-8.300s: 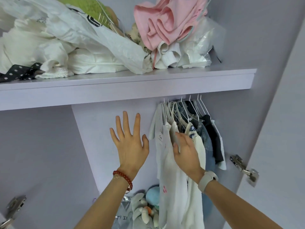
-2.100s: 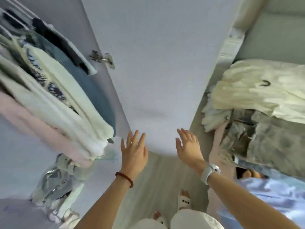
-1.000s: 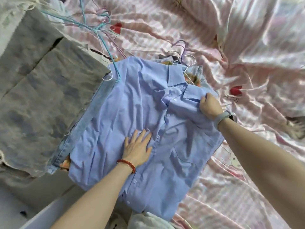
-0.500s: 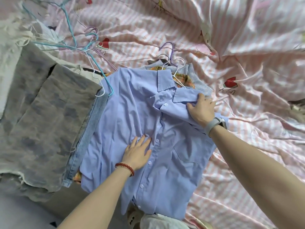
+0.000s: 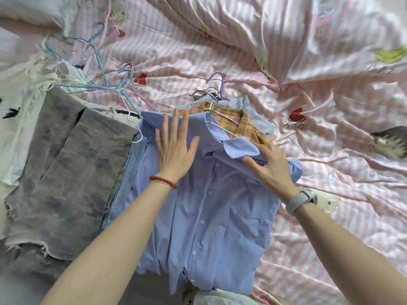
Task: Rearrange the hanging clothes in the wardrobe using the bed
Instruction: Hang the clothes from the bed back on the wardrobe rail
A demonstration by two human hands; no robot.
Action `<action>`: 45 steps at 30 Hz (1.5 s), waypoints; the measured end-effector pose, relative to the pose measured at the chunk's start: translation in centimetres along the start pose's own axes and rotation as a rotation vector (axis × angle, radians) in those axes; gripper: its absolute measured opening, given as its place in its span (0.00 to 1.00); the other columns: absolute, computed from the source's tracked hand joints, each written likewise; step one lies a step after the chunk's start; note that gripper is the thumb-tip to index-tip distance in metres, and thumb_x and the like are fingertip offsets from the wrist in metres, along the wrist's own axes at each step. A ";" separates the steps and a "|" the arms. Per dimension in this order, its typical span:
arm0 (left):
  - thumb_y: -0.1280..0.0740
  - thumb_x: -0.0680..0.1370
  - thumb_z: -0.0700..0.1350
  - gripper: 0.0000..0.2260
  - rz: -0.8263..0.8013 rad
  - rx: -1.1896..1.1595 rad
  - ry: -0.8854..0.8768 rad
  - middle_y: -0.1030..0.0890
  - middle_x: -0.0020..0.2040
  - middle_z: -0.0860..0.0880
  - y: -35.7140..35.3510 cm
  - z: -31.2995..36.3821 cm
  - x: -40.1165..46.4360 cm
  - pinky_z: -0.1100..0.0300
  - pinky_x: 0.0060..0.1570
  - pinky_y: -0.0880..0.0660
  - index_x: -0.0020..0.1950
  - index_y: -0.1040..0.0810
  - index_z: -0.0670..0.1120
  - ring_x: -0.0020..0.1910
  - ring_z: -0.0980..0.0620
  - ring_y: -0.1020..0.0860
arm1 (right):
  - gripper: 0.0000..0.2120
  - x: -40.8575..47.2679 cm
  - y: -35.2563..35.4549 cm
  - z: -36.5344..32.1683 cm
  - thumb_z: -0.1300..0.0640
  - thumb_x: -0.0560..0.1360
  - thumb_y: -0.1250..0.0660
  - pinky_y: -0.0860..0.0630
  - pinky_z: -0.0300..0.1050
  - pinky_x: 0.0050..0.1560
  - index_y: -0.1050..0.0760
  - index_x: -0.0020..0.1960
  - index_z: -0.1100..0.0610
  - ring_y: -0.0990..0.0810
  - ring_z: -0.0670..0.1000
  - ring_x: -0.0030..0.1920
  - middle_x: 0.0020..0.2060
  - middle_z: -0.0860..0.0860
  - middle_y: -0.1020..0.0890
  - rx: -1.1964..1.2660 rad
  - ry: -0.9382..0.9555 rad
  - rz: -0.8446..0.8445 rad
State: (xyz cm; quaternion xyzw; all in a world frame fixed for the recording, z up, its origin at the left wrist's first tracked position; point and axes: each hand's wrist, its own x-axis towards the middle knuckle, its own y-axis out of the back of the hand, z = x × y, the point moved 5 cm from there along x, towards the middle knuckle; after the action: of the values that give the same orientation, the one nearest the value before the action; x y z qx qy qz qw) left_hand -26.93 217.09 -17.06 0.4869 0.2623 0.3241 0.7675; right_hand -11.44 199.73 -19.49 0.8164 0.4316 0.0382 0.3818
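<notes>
Left hand (image 5: 175, 148): laid flat, fingers straight and spread wide, palm pressing the upper left part of the blue shirt (image 5: 204, 208), fingertips reaching the shoulder edge beside the collar. Red bead bracelet (image 5: 163, 181) on the wrist.

Right hand (image 5: 272, 167): set on the upper right part of the same shirt, fingers extended and slightly bent, tips tucked under the loose collar flap; whether cloth is pinched cannot be told. Grey watch (image 5: 301, 200) on the wrist.

Blue shirt: lying front up on the bed (image 5: 308, 84), buttoned, top of a stack of garments on hangers. Directly beneath it, showing above the collar: one orange plaid shirt (image 5: 240, 121) and one pale striped garment (image 5: 262, 122). Three hanger hooks (image 5: 214, 90) bunched just above the collar.

Left of the blue shirt: one denim piece (image 5: 130, 172) touching its edge, then one grey mottled garment (image 5: 66, 177), frayed at the hem. Above-left of the blue shirt: a loose tangle of wire hangers (image 5: 110, 80), blue and purple, count unclear.

Surface: pink-and-white striped sheet, heavily creased, printed with cartoon figures, watermelon slices and a banana.
</notes>
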 end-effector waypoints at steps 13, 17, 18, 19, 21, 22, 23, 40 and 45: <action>0.41 0.79 0.51 0.12 -0.071 -0.122 -0.016 0.19 0.45 0.45 3.6 1.1 -5.6 0.52 0.38 0.31 0.49 0.21 0.47 0.47 0.41 0.23 | 0.09 -2.5 2.4 -1.6 0.55 0.73 0.32 0.33 0.56 0.50 0.21 0.51 0.58 0.26 0.63 0.50 0.42 0.60 0.24 -0.328 0.116 0.112; 0.40 0.79 0.49 0.12 -0.068 -0.343 0.264 0.20 0.40 0.42 4.7 -1.8 -11.5 0.55 0.38 0.33 0.52 0.20 0.46 0.44 0.39 0.25 | 0.10 -3.7 0.4 -5.8 0.54 0.72 0.31 0.32 0.56 0.48 0.21 0.48 0.60 0.27 0.62 0.44 0.39 0.60 0.25 -0.390 0.263 0.110; 0.40 0.79 0.48 0.11 -0.057 -0.399 0.318 0.21 0.37 0.43 5.2 -2.9 -13.0 0.57 0.36 0.36 0.51 0.20 0.44 0.42 0.40 0.25 | 0.10 -4.1 -0.5 -7.0 0.54 0.71 0.30 0.32 0.56 0.48 0.21 0.47 0.60 0.27 0.62 0.44 0.39 0.60 0.25 -0.403 0.311 0.082; 0.40 0.79 0.47 0.12 -0.038 -0.435 0.365 0.24 0.32 0.43 5.8 -4.0 -14.6 0.58 0.33 0.39 0.47 0.20 0.42 0.38 0.39 0.28 | 0.10 -4.7 -1.4 -8.3 0.54 0.71 0.30 0.32 0.55 0.48 0.21 0.47 0.60 0.27 0.61 0.43 0.39 0.59 0.24 -0.419 0.361 0.050; 0.39 0.79 0.46 0.15 0.018 -0.460 0.457 0.31 0.27 0.41 7.3 -6.5 -18.1 0.57 0.32 0.42 0.38 0.25 0.37 0.31 0.39 0.33 | 0.11 -6.3 -3.7 -11.0 0.52 0.70 0.29 0.31 0.55 0.46 0.21 0.47 0.59 0.26 0.60 0.43 0.39 0.57 0.23 -0.459 0.461 -0.015; 0.38 0.79 0.46 0.16 0.057 -0.467 0.499 0.34 0.26 0.41 8.1 -7.9 -20.0 0.56 0.32 0.41 0.36 0.27 0.36 0.27 0.43 0.35 | 0.11 -7.3 -5.0 -12.4 0.51 0.70 0.29 0.31 0.54 0.44 0.21 0.46 0.59 0.25 0.60 0.42 0.38 0.57 0.23 -0.477 0.511 -0.048; 0.38 0.79 0.45 0.17 0.098 -0.477 0.535 0.36 0.25 0.43 9.1 -9.3 -22.0 0.55 0.32 0.40 0.34 0.28 0.36 0.26 0.48 0.36 | 0.11 -8.4 -6.5 -13.9 0.51 0.69 0.28 0.31 0.54 0.42 0.21 0.45 0.58 0.25 0.60 0.41 0.37 0.56 0.23 -0.488 0.560 -0.082; 0.38 0.78 0.40 0.07 1.333 -0.204 1.523 0.25 0.38 0.46 16.7 -12.8 -79.2 0.63 0.36 0.40 0.40 0.27 0.41 0.38 0.48 0.30 | 0.10 -48.5 -27.5 -34.3 0.58 0.78 0.41 0.27 0.53 0.48 0.25 0.48 0.62 0.23 0.60 0.47 0.44 0.60 0.22 -0.186 1.499 -1.123; 0.38 0.78 0.37 0.07 1.553 -0.053 1.642 0.26 0.39 0.44 16.9 -7.5 -90.6 0.62 0.40 0.38 0.41 0.27 0.37 0.41 0.48 0.30 | 0.13 -62.3 -27.6 -34.9 0.51 0.79 0.43 0.30 0.46 0.49 0.27 0.57 0.56 0.21 0.57 0.51 0.49 0.53 0.18 -0.168 1.790 -1.262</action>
State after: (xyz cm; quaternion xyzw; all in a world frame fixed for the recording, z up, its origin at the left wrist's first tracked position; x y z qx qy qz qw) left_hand -95.52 158.54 3.40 0.1416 0.3066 0.9405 -0.0361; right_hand -82.68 183.89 3.66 0.0971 0.8885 0.4438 -0.0641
